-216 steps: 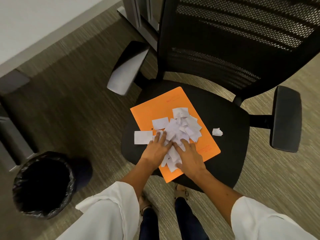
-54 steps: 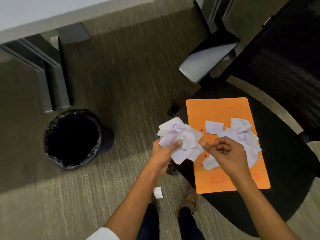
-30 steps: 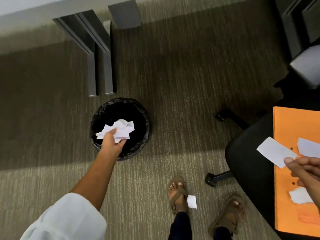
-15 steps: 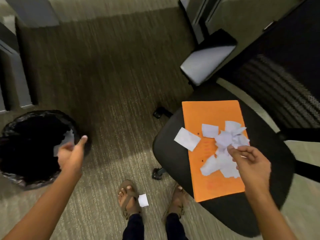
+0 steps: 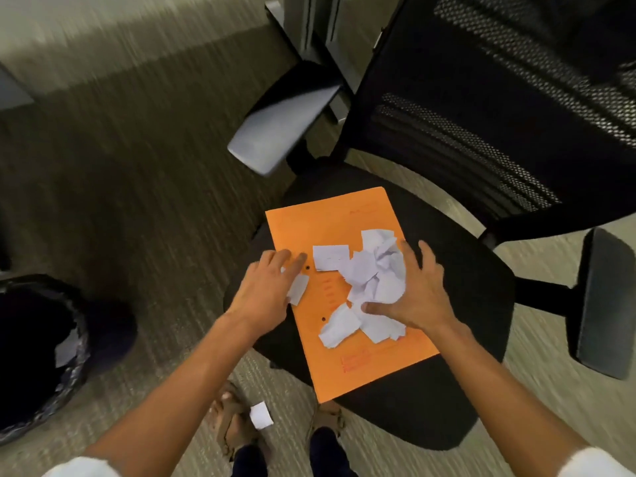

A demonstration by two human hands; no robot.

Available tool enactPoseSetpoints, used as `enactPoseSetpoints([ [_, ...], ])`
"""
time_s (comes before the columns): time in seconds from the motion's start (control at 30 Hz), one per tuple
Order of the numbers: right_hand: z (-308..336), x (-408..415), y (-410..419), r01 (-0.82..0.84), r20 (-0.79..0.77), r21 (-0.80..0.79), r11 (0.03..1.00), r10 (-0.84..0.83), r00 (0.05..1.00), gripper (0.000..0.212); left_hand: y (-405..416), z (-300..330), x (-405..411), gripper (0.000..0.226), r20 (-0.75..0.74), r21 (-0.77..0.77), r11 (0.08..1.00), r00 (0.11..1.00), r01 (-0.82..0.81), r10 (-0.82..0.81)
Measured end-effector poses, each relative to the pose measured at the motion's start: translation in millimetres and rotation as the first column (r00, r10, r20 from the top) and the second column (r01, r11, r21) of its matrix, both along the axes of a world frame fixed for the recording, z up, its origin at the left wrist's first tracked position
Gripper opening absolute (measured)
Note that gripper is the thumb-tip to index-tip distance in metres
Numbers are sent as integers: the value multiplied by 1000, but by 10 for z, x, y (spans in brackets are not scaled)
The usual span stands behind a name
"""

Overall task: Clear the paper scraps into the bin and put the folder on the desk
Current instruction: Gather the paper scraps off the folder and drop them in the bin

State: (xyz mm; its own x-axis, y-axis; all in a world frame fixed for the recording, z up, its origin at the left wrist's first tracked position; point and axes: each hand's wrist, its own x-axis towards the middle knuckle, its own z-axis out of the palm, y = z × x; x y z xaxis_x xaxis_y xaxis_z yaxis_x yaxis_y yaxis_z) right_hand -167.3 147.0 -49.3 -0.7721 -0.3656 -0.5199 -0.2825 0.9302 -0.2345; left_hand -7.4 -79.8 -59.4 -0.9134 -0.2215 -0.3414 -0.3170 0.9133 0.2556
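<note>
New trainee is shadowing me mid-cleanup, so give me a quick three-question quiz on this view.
1. True or false: the orange paper folder lies on the black office chair seat.
2. Where is the stray white paper scrap? A) carpet by the feet B) armrest
3. What does the right hand cover?

Key: 1 true. 2 A. 3 The pile of white paper scraps; the left hand rests on a single scrap alongside.
</note>
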Motion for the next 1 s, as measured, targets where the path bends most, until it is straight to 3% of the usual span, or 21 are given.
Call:
enactPoseSetpoints([
  [0.1, -133, -29, -48, -75, 18, 52, 996, 74, 997, 144, -3, -4, -89, 63, 62, -93, 995, 998, 32, -26],
  [0.23, -271, -51, 45, -125, -26, 58, 990, 126, 992, 125, 1, 21, -135, 29, 76, -119, 993, 997, 18, -9],
  [0.33, -290, -55, 122, -124, -45, 6, 992, 124, 991, 107, 5, 74, -188, 20, 14, -13, 997, 997, -72, 72],
  [0.4, -279, -56, 163, -105, -55, -22, 994, 104, 993, 99, 26, 120, -243, 17, -32, 152, 970, 980, -191, 198],
  [0.57, -235, -100, 242, -51, -56, -102, 993, 46, 997, 69, 186, 184, -390, 13, -2, 516, 734, 856, -442, 517],
  [0.67, -203, -137, 315, 6, -17, -166, 986, -9, 1000, 60, 338, 169, -440, 18, 164, 656, 508, 762, -558, 626],
  [0.87, -76, -163, 504, 124, -18, -305, 944, -136, 991, 35, 630, 118, -447, 14, 366, 769, 179, 652, -614, 664],
  [1.0, 159, -119, 599, 275, 16, -403, 873, -294, 956, 4, 769, 86, -444, 15, 428, 794, 66, 633, -604, 646],
])
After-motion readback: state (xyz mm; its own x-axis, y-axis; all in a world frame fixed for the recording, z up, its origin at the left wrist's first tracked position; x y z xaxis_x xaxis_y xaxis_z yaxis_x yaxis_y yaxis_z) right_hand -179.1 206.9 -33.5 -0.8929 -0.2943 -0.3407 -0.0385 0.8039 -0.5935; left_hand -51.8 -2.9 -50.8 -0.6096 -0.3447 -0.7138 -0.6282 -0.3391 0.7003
